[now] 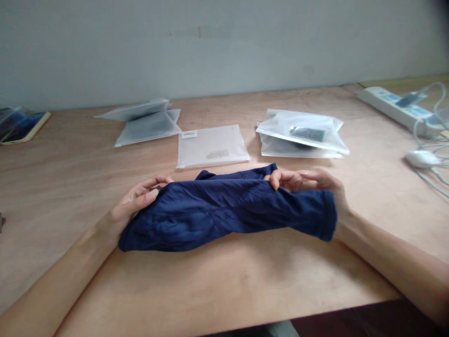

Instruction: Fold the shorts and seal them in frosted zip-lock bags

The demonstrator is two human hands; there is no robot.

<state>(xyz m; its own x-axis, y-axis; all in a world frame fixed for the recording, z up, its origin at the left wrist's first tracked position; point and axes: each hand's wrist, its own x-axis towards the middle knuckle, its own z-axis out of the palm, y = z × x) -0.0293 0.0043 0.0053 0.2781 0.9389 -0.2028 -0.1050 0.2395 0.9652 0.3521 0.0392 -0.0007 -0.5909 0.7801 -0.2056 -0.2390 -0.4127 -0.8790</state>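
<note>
My left grip [137,200] is pinched on the dark blue cloth [217,206] near its left end, thumb on the near side, while my right grip [303,180] is closed on its upper edge toward the right. The cloth spans the gap between the two, its right end sticking out past my right grip, over the bench [231,285] and nearer me than the flat plastic bag [210,144].

Behind the cloth [224,206], on the bench [245,276], lie left pouches [147,128], middle pouch [212,144], right pouches [308,121]; phone [32,128] far left, power strip [394,107] far right.
</note>
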